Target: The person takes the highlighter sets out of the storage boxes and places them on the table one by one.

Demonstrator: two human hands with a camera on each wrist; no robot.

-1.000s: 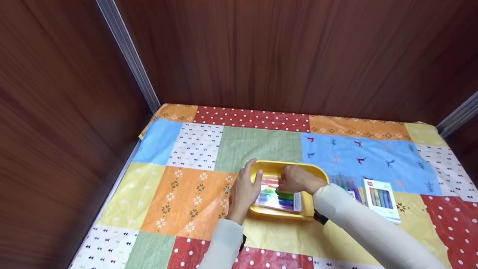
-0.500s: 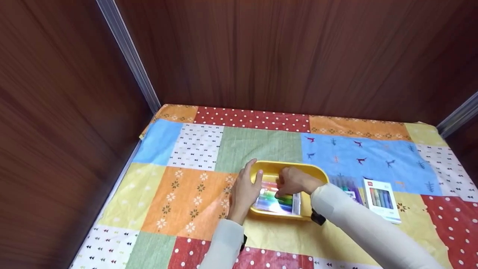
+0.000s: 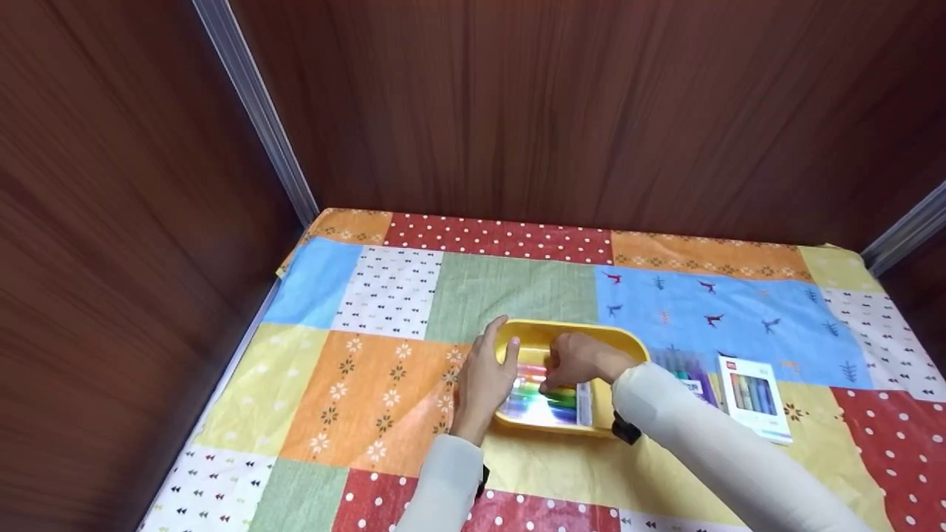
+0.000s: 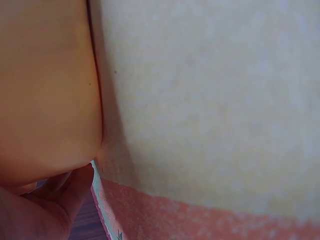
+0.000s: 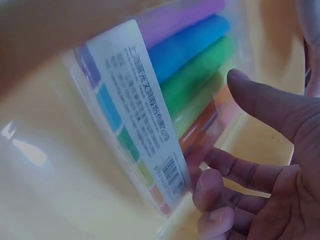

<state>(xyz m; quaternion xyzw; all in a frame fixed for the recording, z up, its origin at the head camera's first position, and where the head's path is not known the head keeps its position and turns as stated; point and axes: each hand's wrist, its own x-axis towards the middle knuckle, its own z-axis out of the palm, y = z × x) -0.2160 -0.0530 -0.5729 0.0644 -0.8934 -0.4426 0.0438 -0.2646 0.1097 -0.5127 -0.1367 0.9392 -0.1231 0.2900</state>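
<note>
A yellow plastic basket [image 3: 606,330] stands on the patchwork cloth, with a clear pack of coloured markers [image 3: 543,408] lying inside it. My left hand [image 3: 484,380] holds the basket's left end, its thumb over the rim and inside. In the left wrist view some fingers [image 4: 75,192] show beside the basket wall [image 4: 45,90]. Reaching into the basket, my right hand [image 3: 580,358] pinches the edge of the pack. The right wrist view has the thumb [image 5: 265,102] over the pack's face and curled fingers at its edge, by a white barcode label [image 5: 137,95].
Right of the basket lies a clear pack of purplish pens [image 3: 687,369], partly behind the right sleeve. A white box of coloured pens [image 3: 754,399] is beside it. Dark wood-grain panels [image 3: 458,111] rise behind the table and at its left side.
My right hand has shifted slightly left inside the basket, its thumb extending further over the pack. The pack has moved slightly left. My left hand stays on the basket's end.
</note>
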